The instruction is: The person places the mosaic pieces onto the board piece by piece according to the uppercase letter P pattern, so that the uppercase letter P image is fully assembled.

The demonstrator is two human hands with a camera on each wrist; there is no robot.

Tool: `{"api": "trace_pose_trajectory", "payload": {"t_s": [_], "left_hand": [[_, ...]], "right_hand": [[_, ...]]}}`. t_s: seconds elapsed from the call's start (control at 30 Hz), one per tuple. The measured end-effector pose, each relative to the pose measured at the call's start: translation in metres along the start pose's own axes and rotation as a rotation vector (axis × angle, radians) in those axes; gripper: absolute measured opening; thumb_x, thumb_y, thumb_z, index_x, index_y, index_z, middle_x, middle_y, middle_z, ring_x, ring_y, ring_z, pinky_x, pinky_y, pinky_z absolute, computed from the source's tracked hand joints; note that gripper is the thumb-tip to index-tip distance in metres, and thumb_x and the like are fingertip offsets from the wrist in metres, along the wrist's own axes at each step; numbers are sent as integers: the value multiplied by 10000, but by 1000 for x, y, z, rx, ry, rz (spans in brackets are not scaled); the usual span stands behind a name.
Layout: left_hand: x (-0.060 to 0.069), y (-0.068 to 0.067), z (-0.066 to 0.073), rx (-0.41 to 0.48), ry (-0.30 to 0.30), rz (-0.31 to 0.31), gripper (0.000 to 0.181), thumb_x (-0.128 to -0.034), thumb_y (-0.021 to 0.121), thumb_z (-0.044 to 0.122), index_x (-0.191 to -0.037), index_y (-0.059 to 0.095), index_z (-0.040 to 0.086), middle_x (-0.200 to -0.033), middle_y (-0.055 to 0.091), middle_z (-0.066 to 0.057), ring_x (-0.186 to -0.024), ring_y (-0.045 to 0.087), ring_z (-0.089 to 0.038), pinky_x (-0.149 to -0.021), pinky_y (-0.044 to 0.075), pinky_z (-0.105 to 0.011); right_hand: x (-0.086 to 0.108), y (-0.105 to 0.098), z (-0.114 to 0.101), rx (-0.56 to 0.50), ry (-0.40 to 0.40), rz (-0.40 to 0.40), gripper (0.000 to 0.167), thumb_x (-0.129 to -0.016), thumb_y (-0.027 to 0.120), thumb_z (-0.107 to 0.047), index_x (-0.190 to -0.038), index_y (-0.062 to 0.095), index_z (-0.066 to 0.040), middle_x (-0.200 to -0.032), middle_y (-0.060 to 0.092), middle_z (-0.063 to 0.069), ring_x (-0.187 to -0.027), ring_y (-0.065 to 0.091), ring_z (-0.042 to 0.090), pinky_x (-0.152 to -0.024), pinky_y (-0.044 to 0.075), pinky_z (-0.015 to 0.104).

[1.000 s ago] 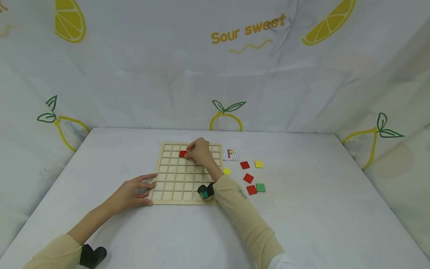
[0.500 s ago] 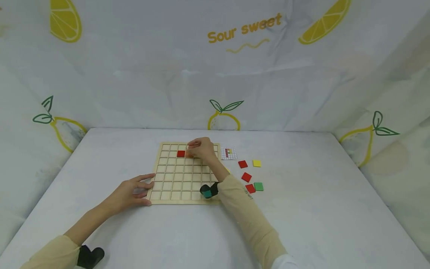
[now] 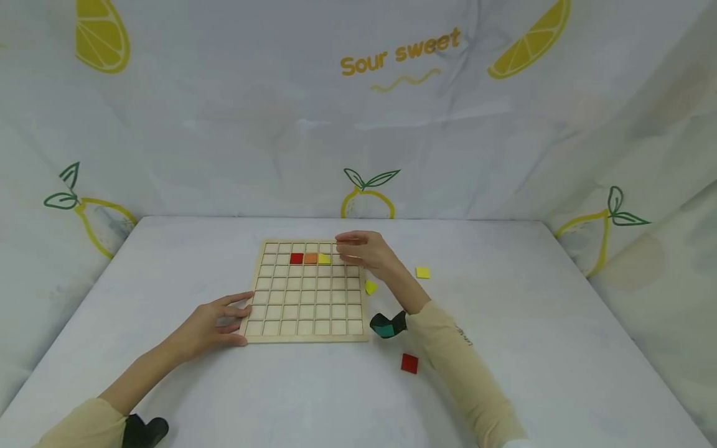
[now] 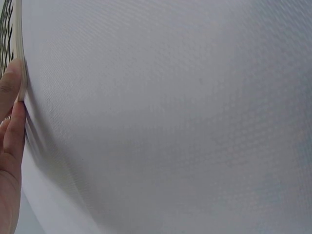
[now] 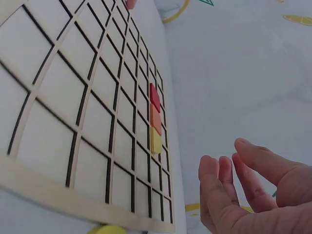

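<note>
On the pale wooden grid board (image 3: 306,311) a red square tile (image 3: 296,258), an orange square tile (image 3: 310,258) and a yellow tile with a cut or rounded corner (image 3: 323,259) lie side by side in one row near the far edge. My left hand (image 3: 210,325) rests its fingertips and thumb along the board's left edge. In the left wrist view, fingers (image 4: 14,124) touch the board's corner. My right hand (image 3: 370,254) hovers over the far right corner with relaxed fingers. The right wrist view shows nothing between those fingers.
A second yellow piece (image 3: 370,287) lies against the board's right side, with a yellow square (image 3: 422,272) farther right. Another red square (image 3: 409,363) lies toward the front, left of my right sleeve (image 3: 462,373). A white curtain (image 3: 252,124) hangs behind the table.
Orange and yellow tiles now lie uncovered beside the red one. My right hand has moved right, off the tiles. A red square appears near the front; the pattern card and green square are out of sight.
</note>
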State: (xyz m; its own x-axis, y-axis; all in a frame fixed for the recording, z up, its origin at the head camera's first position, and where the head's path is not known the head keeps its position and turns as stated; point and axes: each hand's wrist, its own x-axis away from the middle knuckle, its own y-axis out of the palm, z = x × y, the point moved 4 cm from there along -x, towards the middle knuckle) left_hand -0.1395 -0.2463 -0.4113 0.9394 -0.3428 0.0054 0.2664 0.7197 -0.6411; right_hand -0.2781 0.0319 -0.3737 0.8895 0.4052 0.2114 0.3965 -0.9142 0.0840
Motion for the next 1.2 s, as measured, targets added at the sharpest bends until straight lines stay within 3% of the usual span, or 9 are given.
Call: {"api": "trace_pose_trajectory", "payload": {"t_s": [0.33,0.63,0.9,1.2], "left_hand": [[3,0,1,5,19,4,676,-723,815,93,-1271,511,-161,-1437,399,-265,-1139,553,-412,-827,573,-224],[3,0,3,12,33,3,658,-724,815,94,-1255,524,-164,-1440,394,-266,-1153,538,-417,-831,573,-231],[3,0,3,29,47,11,620,-722,815,91,-1217,551,-172,-1442,390,-265,-1185,496,-433,-830,575,-238],[4,0,3,34,54,9,684,-729,809,79,-1283,492,-167,-1439,389,-272,-1165,510,-435,-827,577,-241]], "right_hand": [[28,-38,8,92,56,64,372,-937,605,-19,-1284,514,77,-1332,504,265,-1185,525,366,-970,519,363],[56,-53,10,158,68,69,361,-944,592,-24,-1290,524,57,-1325,518,231,-1222,504,380,-950,527,351],[84,-62,12,279,83,56,336,-937,622,-83,-1251,575,27,-1296,539,230,-1149,567,370,-933,546,370],[115,-68,18,339,62,-28,369,-911,667,-151,-1229,599,22,-1283,557,230,-1036,615,290,-907,565,376]]}}
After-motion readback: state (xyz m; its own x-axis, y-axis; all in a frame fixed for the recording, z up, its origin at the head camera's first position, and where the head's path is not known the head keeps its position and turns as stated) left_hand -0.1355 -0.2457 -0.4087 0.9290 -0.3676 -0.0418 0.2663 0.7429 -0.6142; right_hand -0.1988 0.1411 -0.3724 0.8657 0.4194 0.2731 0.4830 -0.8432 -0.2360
